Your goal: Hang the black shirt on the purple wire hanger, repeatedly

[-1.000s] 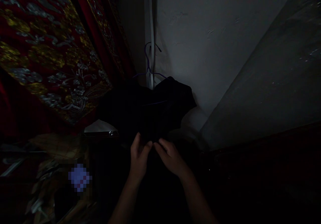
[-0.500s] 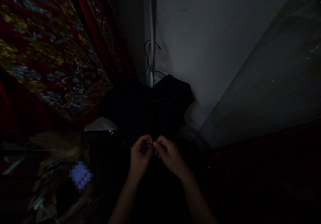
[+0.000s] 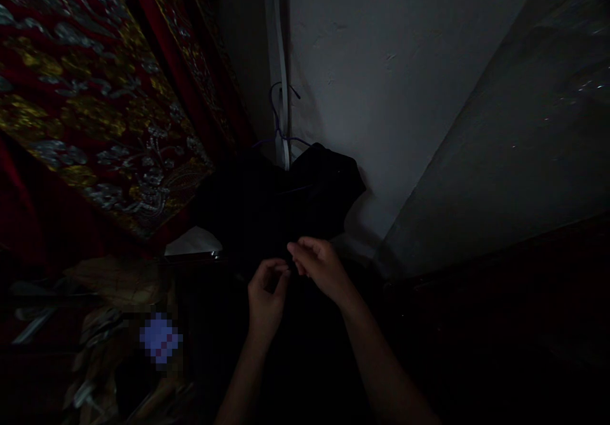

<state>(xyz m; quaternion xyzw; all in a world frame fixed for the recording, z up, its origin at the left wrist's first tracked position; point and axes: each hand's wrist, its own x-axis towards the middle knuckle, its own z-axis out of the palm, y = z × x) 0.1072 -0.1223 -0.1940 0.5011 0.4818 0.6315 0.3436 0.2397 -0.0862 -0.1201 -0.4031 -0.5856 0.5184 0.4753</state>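
A black garment (image 3: pixel 257 202) hangs on a thin purple wire hanger (image 3: pixel 276 114) by the wall. In front of its lower part, my left hand (image 3: pixel 268 288) has thumb and fingertips brought together in a pinch. Slightly higher and to the right, my right hand (image 3: pixel 318 263) is closed too, thumb pressed against the index finger. Both hands are a small gap apart. Whatever lies between the fingers is too dark and small to make out; the garment's front merges with the shadow around them.
Red cloth with gold and silver embroidery (image 3: pixel 105 107) hangs at the upper left. A white pipe or cable (image 3: pixel 282 44) runs down the grey wall (image 3: pixel 372 94). Crumpled brownish items (image 3: pixel 119 279) are piled at the lower left, beside a blurred-out blue patch (image 3: pixel 161 338).
My right hand has risen and drawn away from my left hand, which stays nearly in place. The view has shifted slightly.
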